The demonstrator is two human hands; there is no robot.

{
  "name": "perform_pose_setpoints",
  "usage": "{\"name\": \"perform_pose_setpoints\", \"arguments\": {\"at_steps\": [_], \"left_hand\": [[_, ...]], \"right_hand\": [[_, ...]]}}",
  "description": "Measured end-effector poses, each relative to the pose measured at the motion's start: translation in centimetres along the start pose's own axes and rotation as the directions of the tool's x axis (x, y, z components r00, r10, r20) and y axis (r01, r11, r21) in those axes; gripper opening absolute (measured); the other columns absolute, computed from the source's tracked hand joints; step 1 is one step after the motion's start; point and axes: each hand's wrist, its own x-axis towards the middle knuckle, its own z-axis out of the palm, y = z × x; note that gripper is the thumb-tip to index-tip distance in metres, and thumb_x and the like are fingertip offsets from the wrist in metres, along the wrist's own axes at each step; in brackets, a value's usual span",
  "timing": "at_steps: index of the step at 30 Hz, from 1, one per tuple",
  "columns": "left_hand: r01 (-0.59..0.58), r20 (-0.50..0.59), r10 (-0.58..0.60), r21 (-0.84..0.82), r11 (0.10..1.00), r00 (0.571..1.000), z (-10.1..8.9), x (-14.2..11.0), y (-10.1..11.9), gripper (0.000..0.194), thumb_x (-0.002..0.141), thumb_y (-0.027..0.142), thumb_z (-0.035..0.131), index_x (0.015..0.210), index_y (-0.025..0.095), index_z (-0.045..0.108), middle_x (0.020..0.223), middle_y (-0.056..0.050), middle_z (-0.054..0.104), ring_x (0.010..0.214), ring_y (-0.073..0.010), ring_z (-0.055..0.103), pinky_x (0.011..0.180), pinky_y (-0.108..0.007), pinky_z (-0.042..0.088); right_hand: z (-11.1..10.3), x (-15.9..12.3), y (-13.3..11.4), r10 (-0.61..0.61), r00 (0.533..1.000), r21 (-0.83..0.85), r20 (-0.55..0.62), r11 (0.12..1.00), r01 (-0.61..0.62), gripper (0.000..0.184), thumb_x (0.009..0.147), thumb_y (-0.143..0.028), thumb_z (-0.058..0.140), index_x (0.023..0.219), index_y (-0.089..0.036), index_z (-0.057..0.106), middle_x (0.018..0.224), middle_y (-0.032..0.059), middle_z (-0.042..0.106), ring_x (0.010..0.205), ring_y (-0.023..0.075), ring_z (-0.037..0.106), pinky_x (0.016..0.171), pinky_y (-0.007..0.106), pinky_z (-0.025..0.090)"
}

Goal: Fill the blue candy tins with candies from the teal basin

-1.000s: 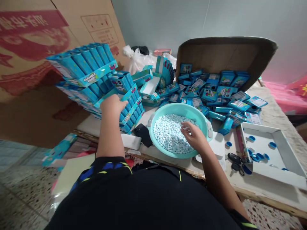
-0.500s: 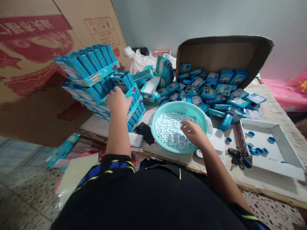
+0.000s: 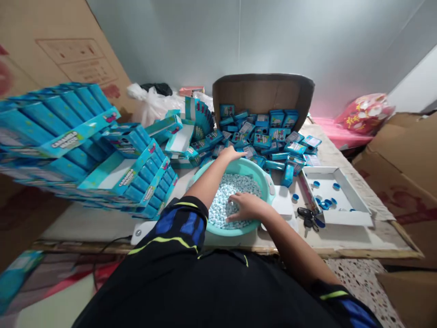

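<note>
My left hand reaches across the far rim of the turquoise basin, beside the heap of small blue candy boxes. Its thumb sticks out to the right and the other fingers are partly hidden; I see nothing held. Inside the basin, my right hand hovers on or just above the pale blue candies, fingers apart and curved. To the left rise stacked display trays packed with blue boxes, and the top front one is only partly filled.
A brown carton lies behind the box heap. At right are a white shallow tray with blue caps, and black keys. Flattened turquoise trays lie behind the basin. Large cartons flank the table.
My left hand has left the stacked trays and moved right to the box heap. My right hand stays over the candies, its fingers now more spread. The camera view has turned right.
</note>
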Motion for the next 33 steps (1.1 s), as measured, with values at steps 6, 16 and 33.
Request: {"name": "perform_pose_setpoints", "arguments": {"at_steps": [6, 16, 33], "left_hand": [[-0.061, -0.023, 0.059, -0.081, 0.995, 0.998, 0.1, 1.4, -2.9, 0.093, 0.063, 0.059, 0.095, 0.139, 0.013, 0.067, 0.152, -0.025, 0.063, 0.141, -0.0416, 0.062, 0.11, -0.039, 0.05], [-0.217, -0.345, 0.142, -0.189, 0.958, 0.928, -3.9, -1.6, -4.0, 0.045, 0.071, 0.016, 0.078, 0.115, 0.019, 0.071, 0.123, -0.013, 0.075, 0.122, -0.0313, 0.067, 0.11, -0.039, 0.052], [-0.128, -0.114, 0.075, -0.964, 0.232, 0.991, -2.4, -15.3, -10.2, 0.05, 0.054, 0.022, 0.078, 0.101, 0.021, 0.064, 0.096, -0.005, 0.078, 0.105, -0.0275, 0.075, 0.084, -0.032, 0.06]], "right_hand": [[-0.3, 0.0, -0.3, 0.038, 0.999, 0.026, 0.018, 0.999, -0.039, 0.05, 0.093, -0.06, 0.076, 0.123, -0.02, 0.075, 0.121, 0.0146, 0.079, 0.106, 0.0318, 0.075, 0.082, 0.034, 0.053], [-0.3, -1.1, -1.0, 0.102, 0.993, -0.021, -0.059, 0.994, -0.104, 0.022, 0.102, -0.038, 0.065, 0.11, -0.022, 0.078, 0.112, 0.0122, 0.081, 0.101, 0.0294, 0.075, 0.081, 0.033, 0.052], [0.3, -0.3, 0.5, 0.105, 0.99, 0.071, -0.091, 0.993, -0.099, 0.052, 0.097, -0.06, 0.07, 0.133, -0.022, 0.071, 0.125, 0.0148, 0.075, 0.108, 0.0312, 0.074, 0.086, 0.035, 0.053]]}}
